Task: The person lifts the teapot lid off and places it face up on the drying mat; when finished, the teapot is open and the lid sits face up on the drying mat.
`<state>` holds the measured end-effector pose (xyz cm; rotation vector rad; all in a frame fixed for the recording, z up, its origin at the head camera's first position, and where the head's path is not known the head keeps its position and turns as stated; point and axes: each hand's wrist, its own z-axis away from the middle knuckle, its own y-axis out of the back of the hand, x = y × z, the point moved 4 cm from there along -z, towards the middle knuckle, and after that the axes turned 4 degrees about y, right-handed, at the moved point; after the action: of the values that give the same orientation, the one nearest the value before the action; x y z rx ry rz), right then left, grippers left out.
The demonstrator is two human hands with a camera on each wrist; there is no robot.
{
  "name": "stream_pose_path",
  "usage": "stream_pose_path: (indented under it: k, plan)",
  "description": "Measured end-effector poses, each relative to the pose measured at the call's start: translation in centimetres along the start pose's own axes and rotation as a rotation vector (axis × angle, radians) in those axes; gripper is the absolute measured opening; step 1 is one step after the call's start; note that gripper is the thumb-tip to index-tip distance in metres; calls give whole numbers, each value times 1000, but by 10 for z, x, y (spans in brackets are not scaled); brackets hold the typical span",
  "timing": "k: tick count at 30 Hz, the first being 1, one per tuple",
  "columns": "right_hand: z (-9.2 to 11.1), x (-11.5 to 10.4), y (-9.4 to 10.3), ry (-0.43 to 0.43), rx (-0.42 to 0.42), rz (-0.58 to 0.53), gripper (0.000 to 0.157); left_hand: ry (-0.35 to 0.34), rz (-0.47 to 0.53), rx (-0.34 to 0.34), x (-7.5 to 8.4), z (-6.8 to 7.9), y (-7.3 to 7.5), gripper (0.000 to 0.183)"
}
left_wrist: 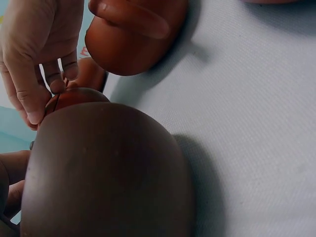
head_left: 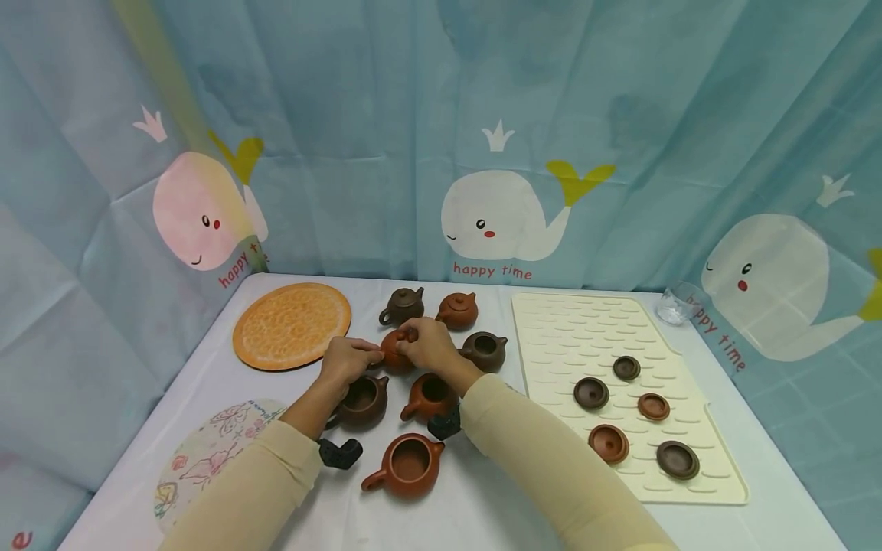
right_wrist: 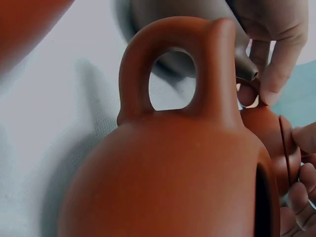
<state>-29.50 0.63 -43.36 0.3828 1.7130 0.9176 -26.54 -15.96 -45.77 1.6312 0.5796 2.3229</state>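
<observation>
Both hands work on a small reddish-brown clay teapot (head_left: 395, 353) in the middle group. My left hand (head_left: 347, 361) pinches its handle from the left. My right hand (head_left: 432, 344) reaches over from the right, fingertips gripping the lid. A thin seam between lid and body shows on the teapot (right_wrist: 264, 133) in the right wrist view, so the lid sits on it. Close in front stand a dark brown lidless teapot (head_left: 363, 403) and a red lidless teapot (head_left: 432, 394). The dark teapot's body (left_wrist: 108, 173) hides much of the held pot in the left wrist view.
Behind stand a lidded dark teapot (head_left: 403, 308) and a lidded red teapot (head_left: 458, 311); lidless ones stand right (head_left: 485, 352) and in front (head_left: 409, 467). Several loose lids (head_left: 591, 393) lie on a cream mat (head_left: 551, 321). A glass (head_left: 678, 304) and an orange round mat (head_left: 292, 325) flank them.
</observation>
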Motion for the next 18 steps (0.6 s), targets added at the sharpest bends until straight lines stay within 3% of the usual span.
stream_pose_path:
  k: [7,18]
  plan:
    - [0,2,-1,3,27,39,16,2,-3,-5,-1,-1,0,13]
    - [5,7,5,51,105,-47,15,-7,-13,0,-1,-1,0,13]
